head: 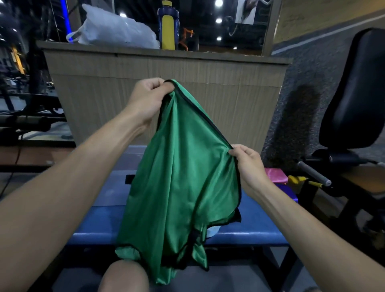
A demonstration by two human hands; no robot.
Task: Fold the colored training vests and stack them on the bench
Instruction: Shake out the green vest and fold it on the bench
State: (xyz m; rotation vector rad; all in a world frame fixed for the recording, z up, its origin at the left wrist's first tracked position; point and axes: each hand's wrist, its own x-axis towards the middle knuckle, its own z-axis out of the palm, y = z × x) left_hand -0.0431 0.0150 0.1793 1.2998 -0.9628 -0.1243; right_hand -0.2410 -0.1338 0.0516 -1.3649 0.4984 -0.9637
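Dim indoor scene lit from ceiling lamps (pixel 218 3) mirrored in dark glass, soft shadow cast on the right wall (pixel 300 123), edges bowed by wide-angle distortion, background slightly blurred.

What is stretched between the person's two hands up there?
In the head view, the black-trimmed edge of the green vest runs from the left hand down to the right hand, above the blue bench.
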